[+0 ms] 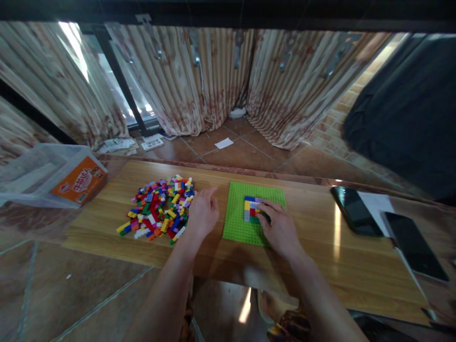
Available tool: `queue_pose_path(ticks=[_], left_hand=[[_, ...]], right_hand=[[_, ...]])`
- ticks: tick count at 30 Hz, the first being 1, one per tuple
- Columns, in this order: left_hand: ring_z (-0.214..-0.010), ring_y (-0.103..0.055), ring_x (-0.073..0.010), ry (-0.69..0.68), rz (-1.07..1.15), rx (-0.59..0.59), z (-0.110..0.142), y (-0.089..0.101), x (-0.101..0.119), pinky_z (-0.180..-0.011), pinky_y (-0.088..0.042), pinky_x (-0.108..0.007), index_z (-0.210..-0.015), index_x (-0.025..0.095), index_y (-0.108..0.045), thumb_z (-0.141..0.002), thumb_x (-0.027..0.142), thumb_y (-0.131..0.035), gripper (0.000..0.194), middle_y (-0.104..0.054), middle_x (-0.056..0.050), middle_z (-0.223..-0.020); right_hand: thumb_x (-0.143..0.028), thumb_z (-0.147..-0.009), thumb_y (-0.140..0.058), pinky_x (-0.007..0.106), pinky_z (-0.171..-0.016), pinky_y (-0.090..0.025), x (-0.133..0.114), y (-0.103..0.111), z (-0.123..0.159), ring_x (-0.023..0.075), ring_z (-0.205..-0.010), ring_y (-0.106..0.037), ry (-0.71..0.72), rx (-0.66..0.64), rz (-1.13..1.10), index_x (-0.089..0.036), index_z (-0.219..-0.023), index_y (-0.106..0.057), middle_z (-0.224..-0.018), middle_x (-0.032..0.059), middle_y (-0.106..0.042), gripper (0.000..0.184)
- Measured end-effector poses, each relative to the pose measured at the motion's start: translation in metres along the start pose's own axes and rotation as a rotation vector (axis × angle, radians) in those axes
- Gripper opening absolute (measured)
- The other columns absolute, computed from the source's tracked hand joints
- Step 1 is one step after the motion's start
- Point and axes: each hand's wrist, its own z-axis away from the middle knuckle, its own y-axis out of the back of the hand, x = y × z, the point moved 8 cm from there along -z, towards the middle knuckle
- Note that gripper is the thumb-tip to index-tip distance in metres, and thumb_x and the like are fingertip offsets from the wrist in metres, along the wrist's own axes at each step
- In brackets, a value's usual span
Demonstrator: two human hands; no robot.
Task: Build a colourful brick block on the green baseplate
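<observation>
A green studded baseplate (237, 230) lies on the wooden board, with a small square patch of coloured building bricks (252, 212) fixed near its middle. At the right edge of that patch, my right hand (281, 230) is closed, thumb and fingers pressed to a brick that they mostly cover. My left hand (204, 213) hovers between the baseplate and a heap of loose building bricks (156, 209), near the heap's right side. Its index finger stretches out to the right and the thumb stands apart; nothing shows in its grasp. The heap mixes red, yellow, blue, white, green, orange and purple pieces.
A clear plastic tub (67, 156) with an orange label stands at the left end of the board (206, 256). Two dark phone-like devices (356, 211) and white paper (377, 204) lie at the right. Curtains (213, 85) hang beyond, above a tiled floor.
</observation>
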Motion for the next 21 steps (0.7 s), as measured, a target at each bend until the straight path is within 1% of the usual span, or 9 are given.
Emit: queue_pose_path(ticks=[3, 5, 9, 11, 14, 18, 21], left_hand=[[-0.101, -0.066, -0.0211, 0.082, 0.038, 0.045, -0.01, 0.025, -0.026, -0.095, -0.051, -0.036, -0.118, 0.011, -0.064, -0.081, 0.007, -0.046, 0.041, -0.072, -0.011, -0.11], [-0.1, -0.067, -0.0197, 0.129, 0.049, 0.065, -0.013, 0.039, -0.039, -0.094, -0.051, -0.034, -0.118, 0.012, -0.065, -0.081, 0.006, -0.044, 0.043, -0.073, -0.01, -0.109], [-0.097, -0.067, -0.0188, 0.181, 0.034, 0.065, -0.011, 0.061, -0.052, -0.091, -0.051, -0.031, -0.117, 0.013, -0.067, -0.082, 0.007, -0.042, 0.043, -0.073, -0.008, -0.107], [-0.096, -0.067, -0.019, 0.198, 0.021, 0.048, -0.009, 0.068, -0.057, -0.089, -0.051, -0.031, -0.115, 0.014, -0.068, -0.082, 0.007, -0.042, 0.043, -0.074, -0.007, -0.106], [-0.092, -0.067, -0.0191, 0.214, 0.014, 0.053, -0.006, 0.079, -0.066, -0.087, -0.051, -0.03, -0.112, 0.016, -0.069, -0.083, 0.01, -0.043, 0.039, -0.074, -0.007, -0.102], [-0.091, -0.067, -0.0189, 0.237, 0.087, 0.131, -0.002, 0.096, -0.084, -0.087, -0.05, -0.03, -0.108, 0.017, -0.071, -0.085, 0.02, -0.051, 0.031, -0.074, -0.006, -0.1], [-0.092, -0.067, -0.0185, 0.273, 0.215, 0.232, 0.002, 0.11, -0.099, -0.087, -0.051, -0.03, -0.111, 0.016, -0.07, -0.085, 0.025, -0.054, 0.032, -0.074, -0.006, -0.1]], right_hand=[[-0.032, -0.093, -0.047, 0.048, -0.098, -0.048, 0.004, 0.005, -0.001, 0.0277, -0.11, -0.059, -0.039, 0.074, -0.002, -0.019, -0.111, -0.069, -0.123, 0.0133, -0.063, 0.031], [-0.035, -0.093, -0.048, 0.049, -0.1, -0.046, 0.003, 0.004, -0.001, 0.0293, -0.115, -0.057, -0.018, 0.096, 0.02, -0.017, -0.115, -0.067, -0.127, 0.015, -0.06, 0.034], [-0.038, -0.093, -0.046, 0.053, -0.1, -0.045, 0.002, -0.012, 0.001, 0.0321, -0.121, -0.052, 0.061, 0.055, 0.086, -0.016, -0.122, -0.062, -0.131, 0.0177, -0.056, 0.04], [-0.039, -0.093, -0.045, 0.054, -0.098, -0.045, 0.003, -0.02, 0.002, 0.0321, -0.121, -0.052, 0.097, 0.025, 0.101, -0.017, -0.122, -0.062, -0.13, 0.0169, -0.057, 0.04], [-0.041, -0.092, -0.047, 0.053, -0.094, -0.048, 0.008, -0.024, 0.003, 0.0317, -0.116, -0.054, 0.12, -0.014, 0.113, -0.02, -0.119, -0.063, -0.127, 0.0143, -0.059, 0.038], [-0.043, -0.09, -0.049, 0.054, -0.091, -0.048, 0.007, -0.02, 0.006, 0.033, -0.113, -0.055, 0.113, -0.017, 0.129, -0.02, -0.115, -0.065, -0.122, 0.0144, -0.062, 0.037], [-0.041, -0.089, -0.05, 0.054, -0.094, -0.047, -0.011, -0.014, 0.009, 0.0321, -0.111, -0.056, 0.116, 0.01, 0.083, -0.02, -0.11, -0.067, -0.121, 0.0138, -0.062, 0.034]])
